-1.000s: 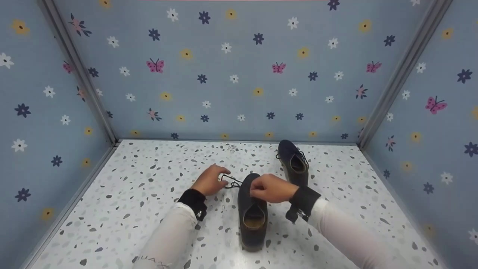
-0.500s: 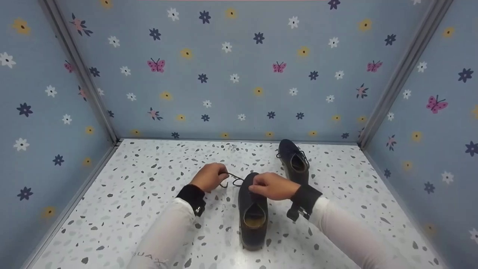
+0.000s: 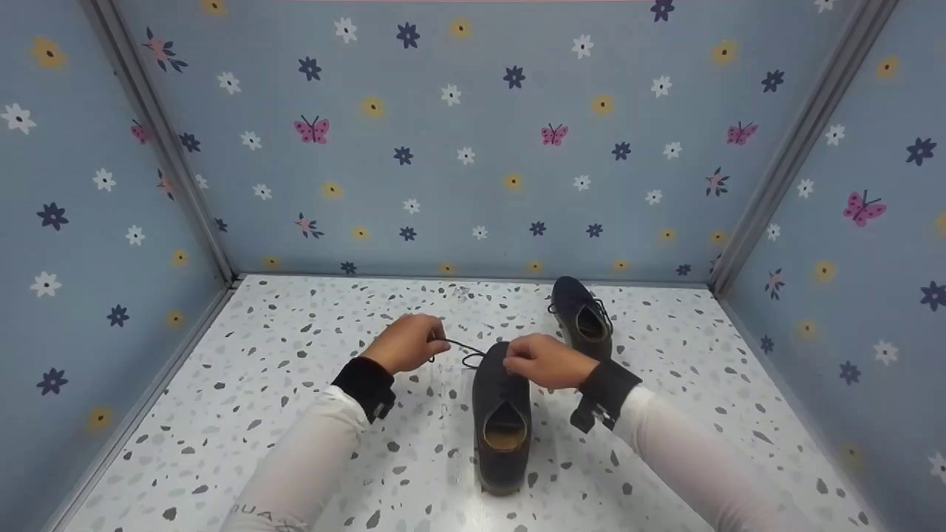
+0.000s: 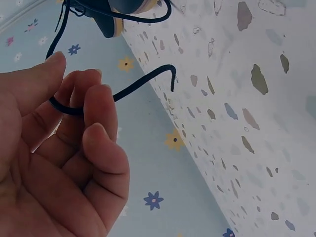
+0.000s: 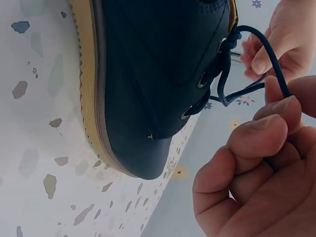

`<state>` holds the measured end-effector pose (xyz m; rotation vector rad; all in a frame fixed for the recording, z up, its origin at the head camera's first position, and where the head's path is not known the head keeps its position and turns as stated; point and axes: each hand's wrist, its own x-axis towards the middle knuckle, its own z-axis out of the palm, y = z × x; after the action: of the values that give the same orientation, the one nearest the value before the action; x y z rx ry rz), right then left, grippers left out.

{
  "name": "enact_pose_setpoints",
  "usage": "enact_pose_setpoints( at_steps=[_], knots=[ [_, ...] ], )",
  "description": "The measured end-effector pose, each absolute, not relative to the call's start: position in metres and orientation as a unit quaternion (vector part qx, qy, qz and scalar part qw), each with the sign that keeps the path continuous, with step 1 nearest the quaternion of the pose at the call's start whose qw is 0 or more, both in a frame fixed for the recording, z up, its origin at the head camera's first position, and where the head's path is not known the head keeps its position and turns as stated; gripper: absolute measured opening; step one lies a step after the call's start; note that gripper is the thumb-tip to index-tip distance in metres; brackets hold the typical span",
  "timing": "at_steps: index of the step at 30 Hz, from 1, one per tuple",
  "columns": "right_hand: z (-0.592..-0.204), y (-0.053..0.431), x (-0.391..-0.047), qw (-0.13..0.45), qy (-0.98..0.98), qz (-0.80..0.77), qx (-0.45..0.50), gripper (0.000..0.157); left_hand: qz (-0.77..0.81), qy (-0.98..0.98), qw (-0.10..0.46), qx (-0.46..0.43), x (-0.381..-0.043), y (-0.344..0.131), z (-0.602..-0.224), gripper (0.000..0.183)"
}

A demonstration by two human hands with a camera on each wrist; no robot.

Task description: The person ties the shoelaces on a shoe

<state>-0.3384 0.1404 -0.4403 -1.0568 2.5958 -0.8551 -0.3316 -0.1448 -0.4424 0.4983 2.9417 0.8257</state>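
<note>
A dark navy lace-up shoe (image 3: 502, 473) stands upright on the speckled surface, its toe pointing away from me. Left of its toe, my left hand (image 3: 408, 343) holds one end of its shoelace (image 4: 136, 85); in the left wrist view the cord runs through the curled fingers, and its tip sticks out beyond them. Over the front of the shoe, my right hand (image 3: 548, 360) pinches another stretch of lace (image 5: 266, 45) between thumb and fingers. The right wrist view shows that lace coming from a knot (image 5: 230, 42) by the metal eyelets (image 5: 201, 80). A lace loop lies left of the toe.
A second matching shoe (image 3: 570, 297), also laced, stands farther back on the right, near the back wall. White terrazzo-patterned flooring (image 3: 295, 414) lies under both. Pale blue panels (image 3: 473, 207) with flowers and butterflies enclose the back and both sides.
My left hand has closed its fingers on the lace and moved up and left, drawing it out from the shoe. My right hand has shifted slightly up and right.
</note>
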Motion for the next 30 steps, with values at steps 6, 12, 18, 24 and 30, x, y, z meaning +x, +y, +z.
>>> enact_pose_setpoints(
  at_steps=[6, 12, 18, 24, 30],
  knots=[
    [-0.444, 0.146, -0.345, 0.095, 0.884, -0.299, -0.347, 0.020, 0.260, 0.948, 0.050, 0.175, -0.316, -0.144, -0.436, 0.019],
    [-0.446, 0.149, -0.350, 0.104, 0.885, -0.319, -0.323, 0.024, 0.256, 0.941, 0.088, 0.202, -0.304, -0.141, -0.433, 0.022],
    [-0.447, 0.150, -0.352, 0.108, 0.887, -0.319, -0.315, 0.032, 0.259, 0.932, 0.084, 0.240, -0.298, -0.137, -0.435, 0.022],
    [-0.448, 0.151, -0.354, 0.097, 0.891, -0.312, -0.316, 0.031, 0.252, 0.926, 0.081, 0.269, -0.294, -0.134, -0.440, 0.025],
    [-0.449, 0.152, -0.357, 0.100, 0.888, -0.317, -0.319, 0.027, 0.272, 0.913, 0.109, 0.282, -0.290, -0.130, -0.437, 0.026]
  ],
)
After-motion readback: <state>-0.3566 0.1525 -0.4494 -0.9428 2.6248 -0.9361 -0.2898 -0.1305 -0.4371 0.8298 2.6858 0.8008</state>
